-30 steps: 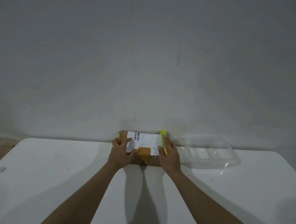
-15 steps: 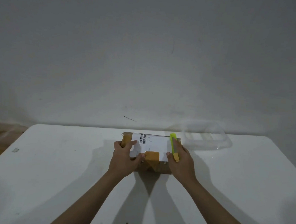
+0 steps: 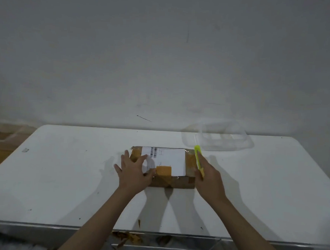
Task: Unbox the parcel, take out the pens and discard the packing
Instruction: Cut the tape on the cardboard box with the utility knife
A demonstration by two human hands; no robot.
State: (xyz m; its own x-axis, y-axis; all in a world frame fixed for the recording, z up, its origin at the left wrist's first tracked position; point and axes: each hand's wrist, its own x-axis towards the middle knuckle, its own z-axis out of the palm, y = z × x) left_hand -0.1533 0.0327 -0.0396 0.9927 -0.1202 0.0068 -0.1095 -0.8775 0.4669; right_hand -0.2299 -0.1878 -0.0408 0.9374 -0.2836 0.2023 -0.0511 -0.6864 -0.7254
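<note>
Comparing with half a second ago: the left hand [image 3: 134, 173] has loosened, its fingers [image 3: 125, 154] now spread and nearly straight over the left end of the parcel [image 3: 163, 167], where before they curled on the box edge. The right hand [image 3: 209, 179] keeps its grip on the yellow-green cutter [image 3: 198, 158], fingers curled round the handle, the tool lying along the parcel's right edge. The parcel sits on the white bench [image 3: 62, 176], mid-depth, taped, with a white label [image 3: 166, 160] on top. The view has tipped down: the bench's near rim and torn brown scraps [image 3: 127, 236] below it now show. The clear plastic tray [image 3: 219, 136] stands behind the parcel, to the right, near the far edge. Cutter blade: hidden, cannot tell whether it is out. Label text unreadable. Parcel contents not visible.
</note>
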